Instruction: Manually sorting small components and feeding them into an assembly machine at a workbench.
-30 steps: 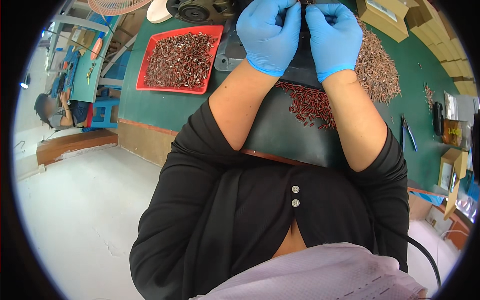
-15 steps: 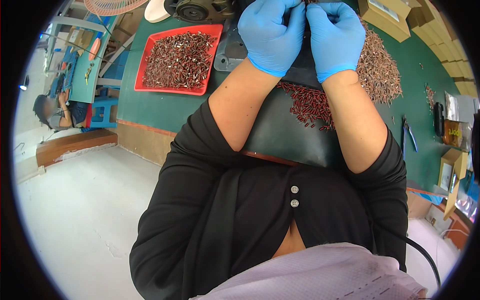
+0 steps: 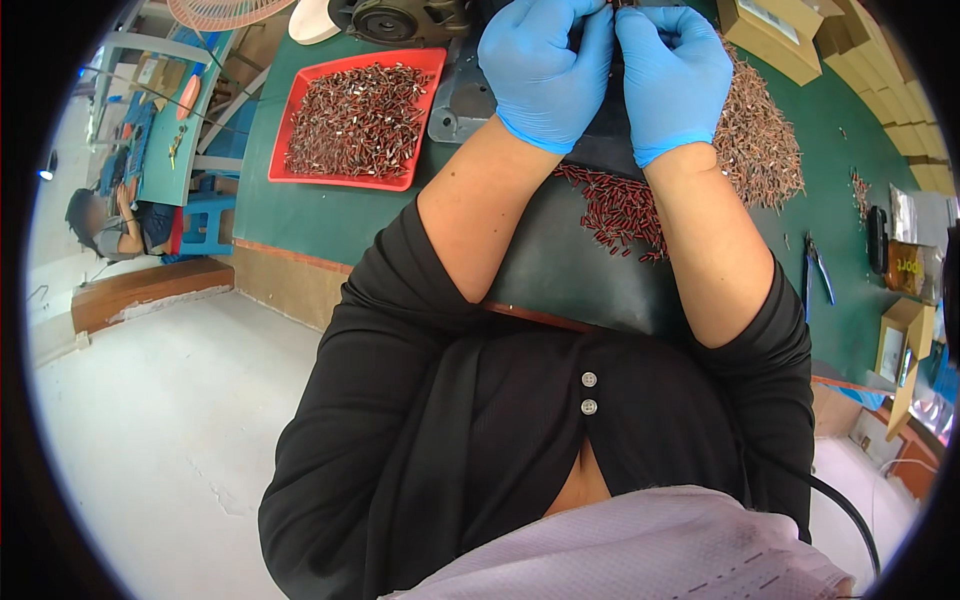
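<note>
Both my hands wear blue gloves and meet at the top edge of the view. My left hand [image 3: 545, 70] and my right hand [image 3: 672, 70] have their fingers pinched together on a small part that is mostly cut off by the frame edge. Below them a dark mat [image 3: 560, 270] lies on the green table [image 3: 330, 225], with a scatter of small dark red parts [image 3: 615, 210] on it. A large heap of brownish parts [image 3: 760, 140] lies just right of my right hand.
A red tray [image 3: 300, 110] full of small reddish parts sits on the table at the left. A grey metal fixture [image 3: 460, 100] stands behind it. Pliers [image 3: 815, 270] and cardboard boxes [image 3: 900, 340] lie at the right. Another person [image 3: 110, 225] sits at a far bench on the left.
My hands have stayed pinched together at the top edge with only slight finger movement. Nothing else has shifted.
</note>
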